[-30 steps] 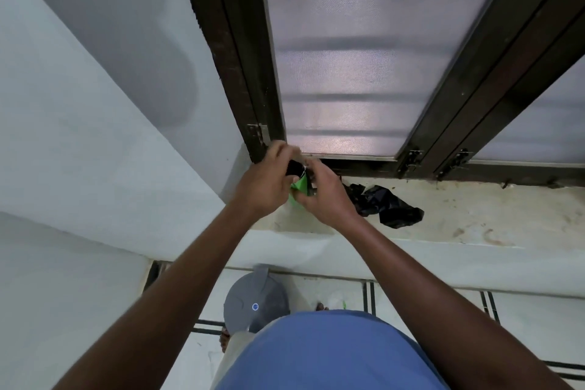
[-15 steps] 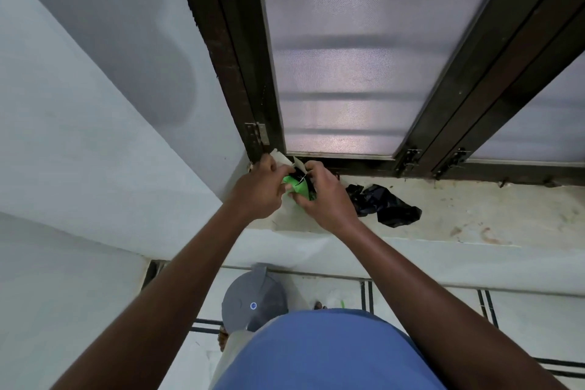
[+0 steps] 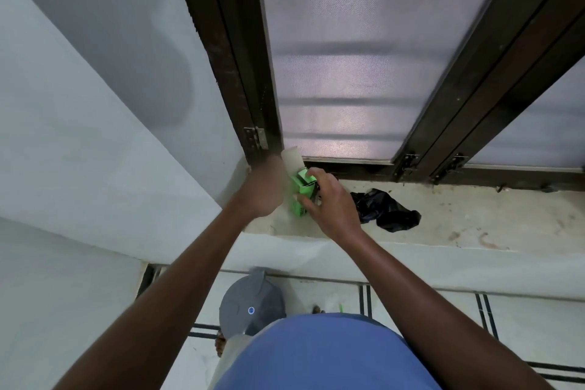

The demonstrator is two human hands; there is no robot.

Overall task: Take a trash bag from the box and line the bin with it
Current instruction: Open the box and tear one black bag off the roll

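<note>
Now the small green cardboard box (image 3: 300,196) has been opened, its pale flap (image 3: 292,160) raised above the fingers: the right hand (image 3: 332,203) grips it, the left hand (image 3: 264,188) curls beside it, grip unclear, so a bag can be drawn.

We record soft, dim daylight through the frosted window (image 3: 348,57), a broad shadow on the left wall (image 3: 95,89), motion-blurred left hand (image 3: 264,190), wide-angle bowing at edges.
</note>
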